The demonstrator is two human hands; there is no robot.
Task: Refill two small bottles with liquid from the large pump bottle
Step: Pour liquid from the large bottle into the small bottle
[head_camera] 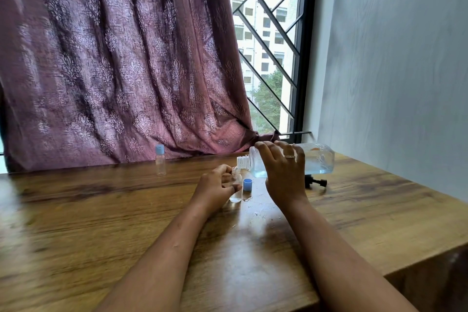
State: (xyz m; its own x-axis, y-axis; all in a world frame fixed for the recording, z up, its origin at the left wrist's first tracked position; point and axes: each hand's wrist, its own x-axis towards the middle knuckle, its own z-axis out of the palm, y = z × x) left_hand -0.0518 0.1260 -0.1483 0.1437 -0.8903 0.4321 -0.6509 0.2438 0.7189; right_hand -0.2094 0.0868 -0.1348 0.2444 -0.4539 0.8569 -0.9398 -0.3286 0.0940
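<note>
Clasping the tipped large bottle (316,162), right grip (283,172) holds its neck over left grip's (215,190) pinched small bottle (236,196).

Two small bottles are present: capped small bottle (160,163) and uncapped small bottle (236,189). One large bottle (314,162), one black pump head (316,182) and one ring (290,156) are present. Blue caps number two: fitted cap (159,149), loose cap (247,184). Hands number two: left hand (215,189), right hand (283,172).

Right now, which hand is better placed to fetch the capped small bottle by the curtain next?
Left, probably. The left hand is nearer the capped small bottle, holding only the open small bottle; the right hand grips the tilted large bottle, farther right.
</note>
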